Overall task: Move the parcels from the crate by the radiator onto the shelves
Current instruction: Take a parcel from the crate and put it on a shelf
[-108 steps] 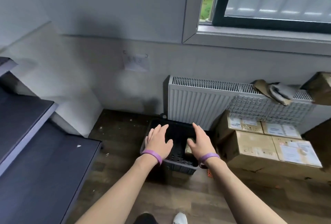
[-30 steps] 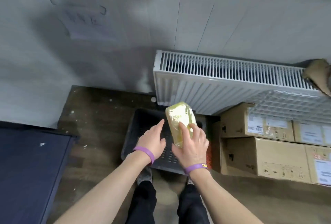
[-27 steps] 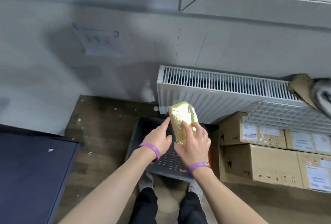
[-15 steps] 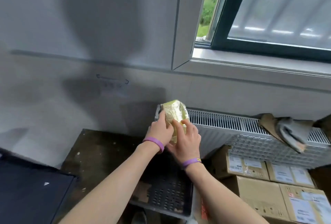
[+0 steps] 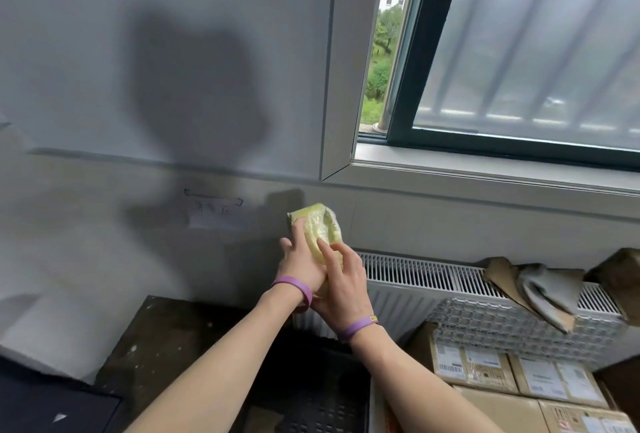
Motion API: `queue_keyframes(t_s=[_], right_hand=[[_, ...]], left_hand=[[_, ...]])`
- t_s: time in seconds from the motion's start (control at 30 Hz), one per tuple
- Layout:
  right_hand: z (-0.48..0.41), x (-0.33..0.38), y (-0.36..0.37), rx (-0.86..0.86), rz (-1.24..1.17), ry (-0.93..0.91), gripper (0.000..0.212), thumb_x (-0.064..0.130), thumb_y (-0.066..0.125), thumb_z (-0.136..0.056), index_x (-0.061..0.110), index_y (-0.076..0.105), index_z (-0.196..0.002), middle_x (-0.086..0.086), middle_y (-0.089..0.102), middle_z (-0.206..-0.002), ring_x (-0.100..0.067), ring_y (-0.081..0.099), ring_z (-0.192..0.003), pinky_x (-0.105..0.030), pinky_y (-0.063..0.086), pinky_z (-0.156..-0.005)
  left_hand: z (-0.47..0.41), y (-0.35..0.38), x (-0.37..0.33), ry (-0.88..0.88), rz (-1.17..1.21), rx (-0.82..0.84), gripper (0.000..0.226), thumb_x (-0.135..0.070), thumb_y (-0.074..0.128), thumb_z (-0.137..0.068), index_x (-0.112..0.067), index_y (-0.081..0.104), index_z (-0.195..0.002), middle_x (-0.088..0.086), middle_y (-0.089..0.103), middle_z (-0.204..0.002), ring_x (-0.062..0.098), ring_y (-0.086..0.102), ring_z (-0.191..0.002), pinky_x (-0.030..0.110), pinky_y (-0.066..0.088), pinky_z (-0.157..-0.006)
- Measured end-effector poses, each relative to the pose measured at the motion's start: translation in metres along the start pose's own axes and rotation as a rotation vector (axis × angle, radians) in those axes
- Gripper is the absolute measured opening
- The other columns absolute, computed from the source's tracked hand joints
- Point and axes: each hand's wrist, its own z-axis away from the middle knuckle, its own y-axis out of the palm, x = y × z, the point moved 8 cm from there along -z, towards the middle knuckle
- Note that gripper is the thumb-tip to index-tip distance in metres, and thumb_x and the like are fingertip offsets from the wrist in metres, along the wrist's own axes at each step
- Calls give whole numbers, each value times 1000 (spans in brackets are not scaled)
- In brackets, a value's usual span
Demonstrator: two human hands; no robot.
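A small yellow-green parcel wrapped in shiny film is held up in front of the wall, above the radiator. My left hand holds its left side with fingers laid along it. My right hand grips its lower right side, fingers curled over the wrap. The black slotted crate sits on the floor below my forearms, mostly hidden by them. A corner of the dark shelf shows at the bottom left.
Stacked cardboard boxes with labels stand right of the crate, under a clear honeycomb sheet. Crumpled paper and cloth lie on the radiator's right end. A window and its sill are above. Dark wooden floor lies left of the crate.
Both hands have lifted the yellow-green parcel out of the crate and raised it above the radiator. The view has tilted up, showing more window and less floor.
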Motion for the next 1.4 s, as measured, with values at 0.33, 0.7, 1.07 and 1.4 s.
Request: queue_keyframes(t_s=[0.33, 0.7, 1.07, 1.4], right_hand=[[16, -22, 36, 241, -518, 240, 72, -13, 37, -81, 33, 35, -137, 11, 48, -128, 0, 56, -111, -19, 48, -91], [22, -60, 59, 377, -726, 767, 35, 33, 40, -102, 5, 55, -117, -8, 64, -107, -20, 59, -102, -36, 50, -91], [52, -83, 59, 324, -994, 1072, 42, 13, 75, -83, 3, 54, -118, -15, 69, -106, -25, 71, -82, -36, 59, -57], [40, -87, 56, 245, -1103, 1085, 40, 35, 77, -79, 19, 44, -95, -3, 62, -95, -17, 65, -76, -32, 56, -64]], left_hand=[[6, -24, 34, -36, -55, -41, 101, -35, 74, -57, -55, 7, -131, 0, 30, -106, 41, 54, -103, 36, 45, -80], [19, -20, 44, 126, 290, 74, 111, -29, 87, -47, -64, 11, -121, -11, 35, -130, 7, 50, -111, 16, 39, -87], [9, -19, 47, 28, 272, 265, 84, -33, 69, -71, -32, 27, -144, 5, 40, -140, 21, 46, -122, 39, 39, -104], [3, -18, 53, -34, 293, 199, 53, -17, 62, -83, -26, 43, -132, 1, 51, -120, 10, 56, -96, 25, 46, -83]])
